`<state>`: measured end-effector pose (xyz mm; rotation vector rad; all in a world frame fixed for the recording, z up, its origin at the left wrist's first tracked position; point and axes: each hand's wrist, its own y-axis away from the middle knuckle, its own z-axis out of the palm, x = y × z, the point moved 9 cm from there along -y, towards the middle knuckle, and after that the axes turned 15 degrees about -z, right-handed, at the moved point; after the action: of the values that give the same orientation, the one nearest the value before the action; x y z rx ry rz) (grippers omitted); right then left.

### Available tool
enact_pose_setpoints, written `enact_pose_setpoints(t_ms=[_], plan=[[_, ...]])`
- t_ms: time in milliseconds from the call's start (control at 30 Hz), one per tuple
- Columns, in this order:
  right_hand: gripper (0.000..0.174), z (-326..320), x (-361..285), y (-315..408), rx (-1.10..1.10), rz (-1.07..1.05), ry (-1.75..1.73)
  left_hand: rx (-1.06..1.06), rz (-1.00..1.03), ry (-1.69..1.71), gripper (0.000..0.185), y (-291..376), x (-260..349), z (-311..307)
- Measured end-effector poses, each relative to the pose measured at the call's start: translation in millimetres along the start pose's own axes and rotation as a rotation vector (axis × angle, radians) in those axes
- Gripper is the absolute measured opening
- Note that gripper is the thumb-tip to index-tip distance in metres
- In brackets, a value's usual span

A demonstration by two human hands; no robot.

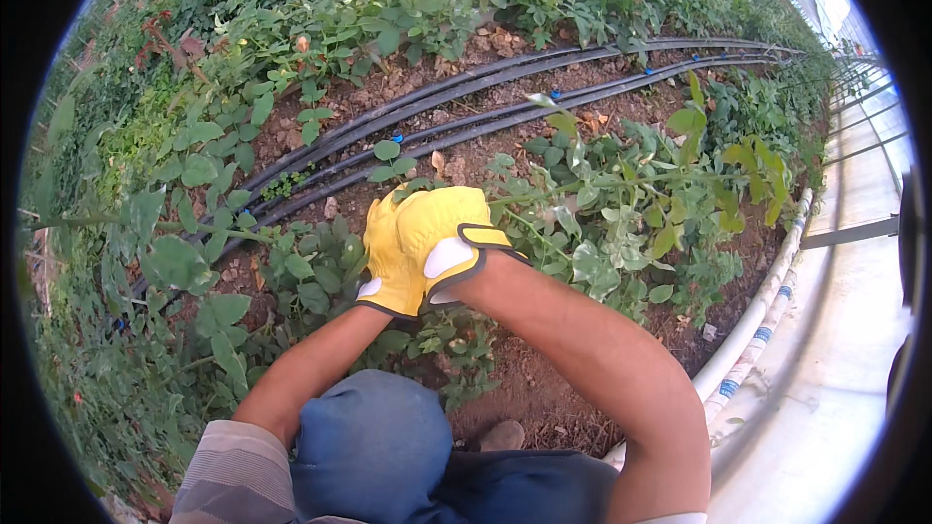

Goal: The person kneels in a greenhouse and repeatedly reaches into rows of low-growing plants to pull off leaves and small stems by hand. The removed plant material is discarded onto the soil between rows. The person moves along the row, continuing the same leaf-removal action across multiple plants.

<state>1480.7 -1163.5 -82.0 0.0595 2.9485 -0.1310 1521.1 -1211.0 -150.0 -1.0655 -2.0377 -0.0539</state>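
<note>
Both my hands wear yellow work gloves with dark trim and are pressed together just above the soil. My left hand (387, 258) lies partly under my right hand (450, 229), and its fingertips are hidden. Out of the right glove's far side runs a green leafy stem (626, 182), apparently of a rose, reaching right; the glove looks closed around it. What the left fingers touch cannot be seen. Rose foliage (320, 276) crowds the left wrist, and pale, twisted leaves (593, 266) hang below the stem on the right.
Black irrigation hoses (451, 91) with blue fittings (397, 137) curve across the soil (502, 44) beyond my hands. A stem (160, 225) juts in from the left. White pipes (757, 320) edge the bed beside white sheeting (815, 378) on the right. My denim-covered knee (375, 444) is close below.
</note>
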Motion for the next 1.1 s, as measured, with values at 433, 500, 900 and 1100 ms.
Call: enact_pose_setpoints(t_ms=[433, 500, 900, 1100], plan=[[0.017, 85.5, 26.6, 70.0, 0.499, 0.827, -1.616, -0.128, 0.045, 0.068, 0.051, -4.2, 9.0, -6.1], [0.029, 55.3, 36.2, 78.8, 0.616, 0.58, -0.964, -0.145, 0.007, 0.042, 0.048, -13.1, 11.3, -5.2], [0.102, 67.1, -30.5, 118.7, 0.257, 0.277, -0.002, -0.117, 0.03, 0.037, 0.049, -17.4, 0.3, -8.4], [0.114, 77.1, -12.8, 111.6, 0.211, 0.3, -0.079, -0.39, -0.127, 0.004, 0.071, -25.5, -10.3, -33.9]])
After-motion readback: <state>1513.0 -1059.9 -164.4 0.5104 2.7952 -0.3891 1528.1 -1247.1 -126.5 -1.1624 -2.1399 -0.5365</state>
